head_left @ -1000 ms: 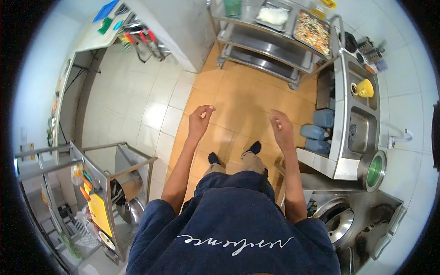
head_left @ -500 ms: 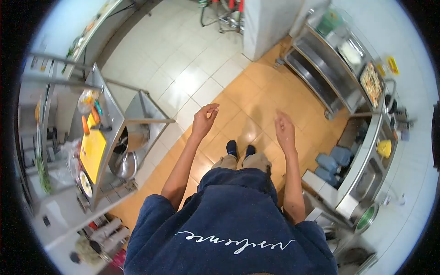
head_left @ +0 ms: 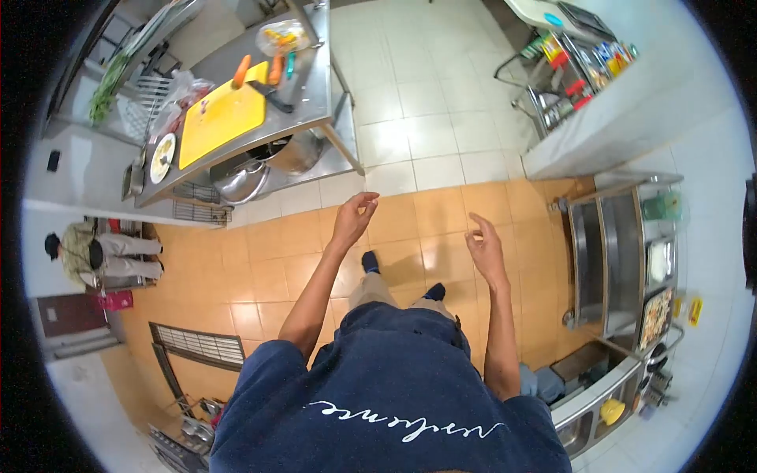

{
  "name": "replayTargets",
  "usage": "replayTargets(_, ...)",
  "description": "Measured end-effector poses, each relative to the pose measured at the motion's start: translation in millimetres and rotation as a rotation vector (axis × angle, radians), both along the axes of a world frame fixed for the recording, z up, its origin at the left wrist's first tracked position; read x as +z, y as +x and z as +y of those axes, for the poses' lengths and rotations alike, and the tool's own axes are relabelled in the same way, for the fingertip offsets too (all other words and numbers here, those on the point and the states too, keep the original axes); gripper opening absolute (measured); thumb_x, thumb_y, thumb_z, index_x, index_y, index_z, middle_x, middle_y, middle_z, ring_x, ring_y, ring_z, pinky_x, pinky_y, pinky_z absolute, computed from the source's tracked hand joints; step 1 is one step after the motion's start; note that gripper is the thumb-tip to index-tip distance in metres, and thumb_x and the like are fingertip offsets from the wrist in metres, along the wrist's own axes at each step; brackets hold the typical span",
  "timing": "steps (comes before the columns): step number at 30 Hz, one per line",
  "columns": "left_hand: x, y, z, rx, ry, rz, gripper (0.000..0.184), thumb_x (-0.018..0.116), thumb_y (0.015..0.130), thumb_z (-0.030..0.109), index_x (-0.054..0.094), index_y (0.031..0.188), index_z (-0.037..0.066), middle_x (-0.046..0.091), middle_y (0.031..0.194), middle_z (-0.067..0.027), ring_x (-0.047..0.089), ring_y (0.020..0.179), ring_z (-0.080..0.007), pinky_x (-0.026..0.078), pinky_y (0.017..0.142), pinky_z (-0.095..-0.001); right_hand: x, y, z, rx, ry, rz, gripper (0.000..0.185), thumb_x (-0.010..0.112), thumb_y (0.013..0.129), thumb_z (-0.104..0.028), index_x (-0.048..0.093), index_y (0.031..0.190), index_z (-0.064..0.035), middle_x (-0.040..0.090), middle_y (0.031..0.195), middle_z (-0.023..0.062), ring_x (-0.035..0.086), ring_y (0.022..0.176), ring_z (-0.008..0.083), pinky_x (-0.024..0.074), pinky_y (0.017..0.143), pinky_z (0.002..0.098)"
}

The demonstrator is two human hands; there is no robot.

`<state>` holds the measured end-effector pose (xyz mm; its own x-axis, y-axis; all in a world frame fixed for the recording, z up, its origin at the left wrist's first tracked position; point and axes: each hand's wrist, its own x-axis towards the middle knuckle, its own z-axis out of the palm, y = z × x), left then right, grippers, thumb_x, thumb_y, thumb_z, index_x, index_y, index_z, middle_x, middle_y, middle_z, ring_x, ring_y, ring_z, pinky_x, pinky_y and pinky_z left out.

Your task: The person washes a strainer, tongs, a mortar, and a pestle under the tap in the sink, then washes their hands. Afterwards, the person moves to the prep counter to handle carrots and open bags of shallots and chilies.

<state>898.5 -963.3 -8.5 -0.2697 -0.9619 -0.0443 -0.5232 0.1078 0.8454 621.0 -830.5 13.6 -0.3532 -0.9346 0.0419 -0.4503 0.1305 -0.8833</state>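
Both my hands hang in mid-air in front of me over the orange tiled floor (head_left: 398, 229). My left hand (head_left: 352, 222) holds nothing. Its fingers are loosely bent, with a gap at the thumb. Nearest to it is the steel table (head_left: 303, 102), some way off. On that table lie a yellow cutting board (head_left: 225, 118), a dark-handled knife (head_left: 274, 99), carrots (head_left: 241, 71) and a white plate (head_left: 162, 158) with food on it. My right hand (head_left: 486, 251) is also free, its fingers partly stretched and apart, touching nothing.
A steel trolley (head_left: 603, 256) with trays stands on the right, near a sink counter (head_left: 587, 398). A pot (head_left: 296, 154) and a metal bowl (head_left: 240, 183) sit under the table. Far left, a person (head_left: 98, 248) stands. A metal rack (head_left: 560, 102) is beyond the wall.
My view has turned left, so the table now lies more ahead and the trolley farther right. My feet have stepped apart. Both hands stay raised, and the right fingers have spread more.
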Motion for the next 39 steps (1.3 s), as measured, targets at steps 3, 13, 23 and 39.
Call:
replayTargets(3,7.9,48.4,-14.4,0.083,0.0,0.01,0.026,0.058,0.088,0.024,0.064,0.106,0.005,0.067,0.098,-0.0125,0.064,0.09,-0.0217,0.049,0.079,-0.0329,-1.5,41.0,-38.1,0.164,0.176,-0.079,0.03,0.055,0.088,-0.011,0.057,0.117,-0.0035,0.061,0.109,0.0156,0.06,0.083,0.0225,0.0502,0.074,0.0324)
replayTargets(13,10.0,233.6,-82.8,0.293,-0.029,0.053,0.021,0.058,0.088,0.014,0.063,0.106,0.004,0.067,0.096,-0.0128,0.064,0.089,-0.0209,0.049,0.078,-0.0307,11.3,206.7,-187.5,0.343,0.063,-0.022,0.024,0.054,0.089,-0.012,0.06,0.11,-0.002,0.064,0.101,0.0117,0.06,0.076,0.0208,0.0492,0.068,0.0311)
replayTargets(23,13.6,339.2,-145.2,0.492,-0.098,0.125,0.02,0.058,0.088,0.013,0.064,0.104,0.004,0.067,0.094,-0.0119,0.063,0.083,-0.0177,0.049,0.074,-0.0284,15.7,294.3,-309.4,0.475,0.054,0.046,0.023,0.054,0.088,-0.009,0.061,0.108,-0.0023,0.065,0.096,0.0126,0.059,0.071,0.0207,0.0478,0.065,0.0312)
replayTargets(39,23.0,442.8,-253.1,0.752,-0.114,0.05,0.021,0.057,0.09,0.015,0.064,0.106,0.004,0.067,0.093,-0.0074,0.057,0.077,-0.0106,0.048,0.067,-0.0254,-1.2,369.3,-464.0,0.443,-0.131,0.419,0.04,0.063,0.076,-0.006,0.056,0.116,-0.0065,0.052,0.1,0.0162,0.05,0.095,0.0342,0.0412,0.085,0.0422)
